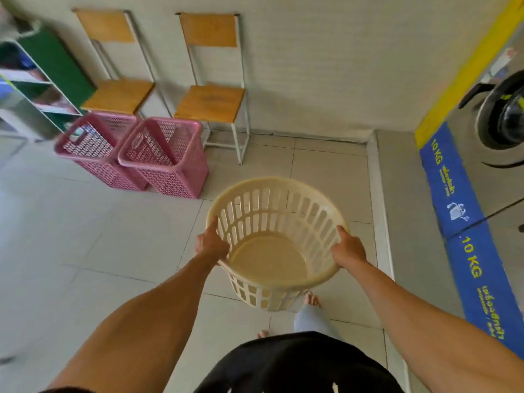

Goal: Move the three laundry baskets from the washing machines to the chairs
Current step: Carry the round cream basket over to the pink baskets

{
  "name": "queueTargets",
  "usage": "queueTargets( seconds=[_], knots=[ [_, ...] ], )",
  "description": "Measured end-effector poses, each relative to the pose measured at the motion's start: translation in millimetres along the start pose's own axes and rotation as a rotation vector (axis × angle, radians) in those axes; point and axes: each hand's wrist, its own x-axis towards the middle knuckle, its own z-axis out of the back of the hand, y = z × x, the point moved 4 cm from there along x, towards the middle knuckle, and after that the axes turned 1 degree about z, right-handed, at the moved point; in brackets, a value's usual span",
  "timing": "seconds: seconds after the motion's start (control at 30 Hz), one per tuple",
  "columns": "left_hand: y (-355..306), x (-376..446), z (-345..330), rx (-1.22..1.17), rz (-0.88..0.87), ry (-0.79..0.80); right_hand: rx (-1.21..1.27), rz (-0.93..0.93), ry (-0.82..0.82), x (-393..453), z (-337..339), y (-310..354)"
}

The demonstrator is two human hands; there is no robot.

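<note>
— Carrying the cream basket (276,245) by its rim, left hand (211,245) and right hand (348,248) each clamped on opposite sides, level, off the floor.

— Why there?

— Two pink baskets (136,156) already sit by the far-left chairs (209,102); mine goes beside them.

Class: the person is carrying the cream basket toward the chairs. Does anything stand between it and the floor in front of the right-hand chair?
Nothing visible does. Both hands, left and right, hold the cream basket above bare tiles. The two pink baskets stand left of that path, and the floor before the right chair is bare.
</note>
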Motion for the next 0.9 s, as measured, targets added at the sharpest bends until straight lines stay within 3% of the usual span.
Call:
queueTargets(
  seconds=[0.3,0.9],
  knots=[
    [47.2,50.2,26.9,-0.108,0.110,-0.019,-0.163,0.148,0.005,33.8,-13.5,96.3],
    [-15.9,228.9,52.7,-0.180,0.244,-0.007,-0.278,0.242,0.013,220.2,11.1,244.9]
  ],
)
